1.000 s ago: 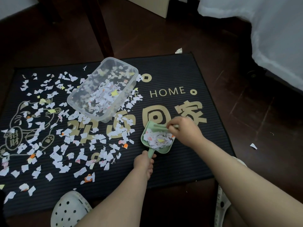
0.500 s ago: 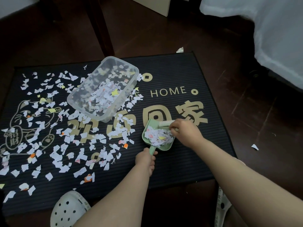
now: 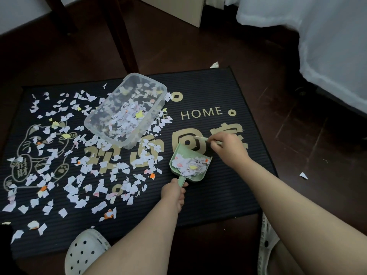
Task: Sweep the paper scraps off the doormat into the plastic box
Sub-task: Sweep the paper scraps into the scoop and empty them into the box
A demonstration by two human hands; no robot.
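A black doormat [image 3: 228, 187] with gold lettering lies on the dark floor, its left half strewn with several white paper scraps [image 3: 79, 175]. A clear plastic box [image 3: 93, 124] stands tilted on the mat, partly filled with scraps. My left hand [image 3: 173, 192] grips the handle of a small green dustpan [image 3: 180, 153] heaped with scraps. My right hand [image 3: 228, 148] holds a small pale brush [image 3: 200, 138] just beyond the pan's open edge, lifted off the pile; most of the brush is hidden by the fingers.
White perforated clogs sit at the near mat edge [image 3: 85, 253] and under my right arm [image 3: 267, 243]. A dark furniture leg [image 3: 121, 34] stands behind the box. White cloth [image 3: 327, 46] hangs at right. Stray scraps lie on the floor [image 3: 303, 175], [image 3: 214, 65].
My right hand with the brush has moved off the scrap pile in the dustpan, up and to the right. The dustpan and left hand have barely shifted.
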